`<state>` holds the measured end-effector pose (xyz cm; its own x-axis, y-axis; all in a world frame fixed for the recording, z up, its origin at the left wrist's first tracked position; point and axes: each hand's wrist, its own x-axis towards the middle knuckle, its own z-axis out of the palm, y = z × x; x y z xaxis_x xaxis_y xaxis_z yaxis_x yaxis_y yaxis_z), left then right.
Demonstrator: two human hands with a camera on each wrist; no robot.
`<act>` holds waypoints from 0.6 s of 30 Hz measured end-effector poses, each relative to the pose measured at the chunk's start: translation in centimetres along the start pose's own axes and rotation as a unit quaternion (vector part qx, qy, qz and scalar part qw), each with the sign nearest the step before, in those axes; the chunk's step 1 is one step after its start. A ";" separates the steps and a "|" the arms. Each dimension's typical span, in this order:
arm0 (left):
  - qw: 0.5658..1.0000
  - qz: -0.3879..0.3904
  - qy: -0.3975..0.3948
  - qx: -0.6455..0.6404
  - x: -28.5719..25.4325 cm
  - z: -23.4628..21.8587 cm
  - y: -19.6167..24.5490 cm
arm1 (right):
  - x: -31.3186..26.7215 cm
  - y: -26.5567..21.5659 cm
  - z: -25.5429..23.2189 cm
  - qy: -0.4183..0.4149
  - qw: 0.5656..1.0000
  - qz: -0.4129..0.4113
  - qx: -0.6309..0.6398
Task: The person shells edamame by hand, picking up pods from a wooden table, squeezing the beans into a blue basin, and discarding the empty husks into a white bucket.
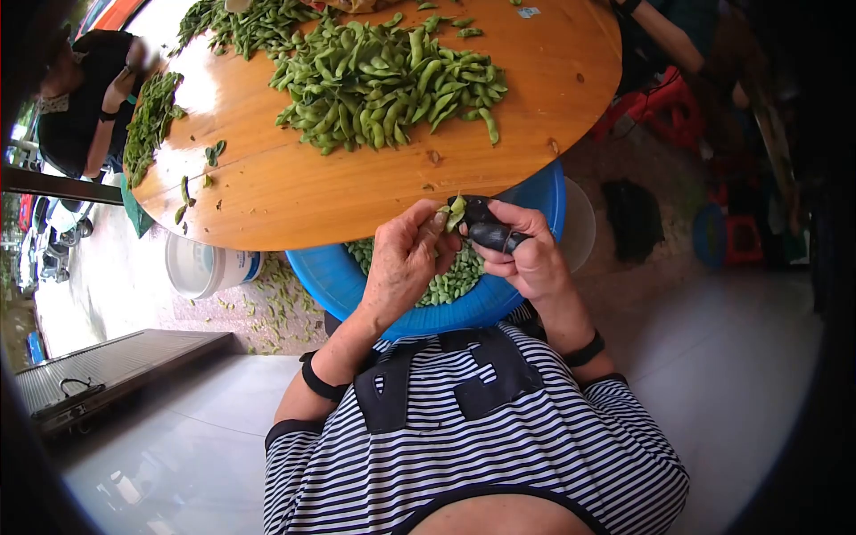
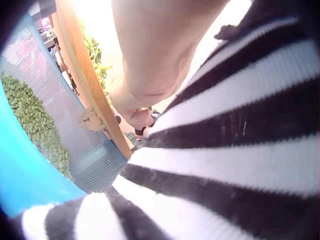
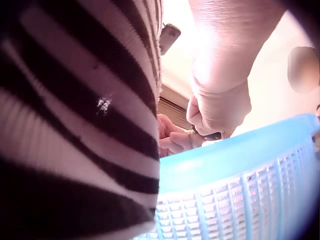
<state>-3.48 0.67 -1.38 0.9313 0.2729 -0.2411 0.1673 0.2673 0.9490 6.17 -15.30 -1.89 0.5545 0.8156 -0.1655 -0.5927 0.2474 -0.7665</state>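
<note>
Over the blue basket, my two hands meet at a green soybean pod. My left hand pinches it between thumb and fingers. My right hand has black covers on its thumb and a finger, and their tips grip the pod from the other side. Shelled green beans lie in the basket below, partly hidden by the hands; the left wrist view also has these beans. In the right wrist view, the right hand is bent above the basket's rim.
A wooden table carries a large heap of pods and smaller piles. A white bucket stands at left, near husks strewn on the floor. Another person sits at the far left, and red stools stand at right.
</note>
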 end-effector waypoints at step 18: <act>0.999 -0.003 -0.030 0.015 -0.2 -0.3 -0.5 | 0.7 -0.2 2.0 0.105 0.828 -0.250 -0.490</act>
<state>-3.84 0.81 -1.90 0.9478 0.2156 -0.2349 0.1816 0.2406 0.9535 5.53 -13.75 -0.63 0.7372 0.6056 0.2997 0.4444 -0.1005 -0.8902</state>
